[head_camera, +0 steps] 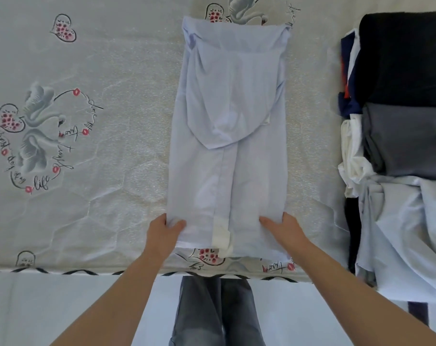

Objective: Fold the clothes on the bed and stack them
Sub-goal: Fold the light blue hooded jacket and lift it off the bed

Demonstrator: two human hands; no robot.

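Light-blue shirt [226,146] lies lengthwise on bed [99,208], sleeves folded in. Left hand [163,233] and right hand [286,232] pinch its near hem corners. Step: lengthwise fold. Next likely: lift hem toward collar, then stack on folded pile [401,96] at right.

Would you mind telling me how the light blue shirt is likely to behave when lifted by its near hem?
The light blue shirt looks thin and creased, so it will probably sag limply. Its folded-in sleeves lie loose and may slide open.
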